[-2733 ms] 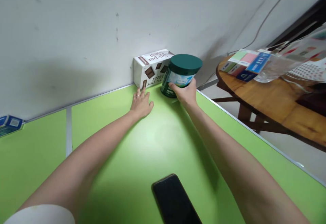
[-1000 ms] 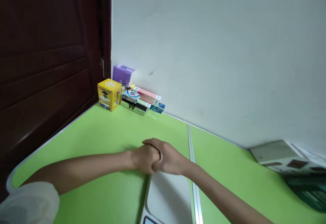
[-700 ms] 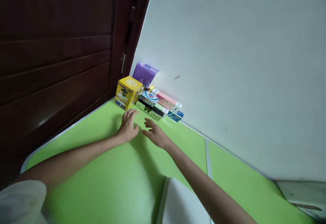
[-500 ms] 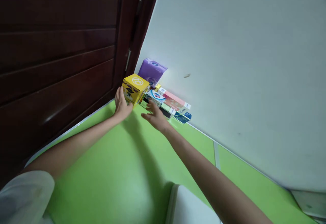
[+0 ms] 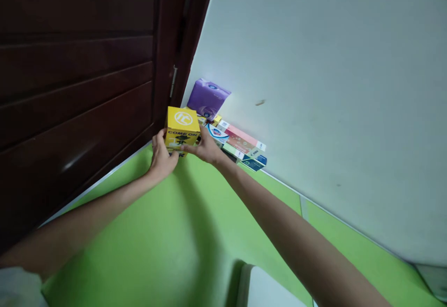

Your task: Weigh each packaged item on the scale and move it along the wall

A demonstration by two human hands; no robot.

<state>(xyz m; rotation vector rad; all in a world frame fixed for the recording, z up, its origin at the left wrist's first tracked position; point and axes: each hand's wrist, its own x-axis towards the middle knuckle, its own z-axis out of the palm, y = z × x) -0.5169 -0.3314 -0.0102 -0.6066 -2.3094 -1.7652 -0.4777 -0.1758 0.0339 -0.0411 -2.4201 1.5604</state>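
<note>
A yellow cube-shaped box (image 5: 183,123) with "COME ON" and a dark hatted figure printed on it sits between both of my hands, near the corner of door and wall. My left hand (image 5: 161,156) wraps its left and lower front side. On the right side my right hand (image 5: 206,147) grips it, thumb across the front. Just right of it is a white and blue soap box (image 5: 217,131), partly behind my right hand. A purple soft pack (image 5: 208,97) leans against the wall behind. What lies under the yellow box is mostly hidden.
Pink and white long boxes (image 5: 242,138) and a dark blue box (image 5: 254,162) lie along the wall (image 5: 331,88). A dark red wooden door (image 5: 77,88) stands left. The floor (image 5: 146,242) is green; a white rounded object (image 5: 268,290) is at the bottom.
My right hand has moved left from beside the soap box onto the yellow box. The yellow box has turned and shifted slightly, and my left hand has stayed on it.
</note>
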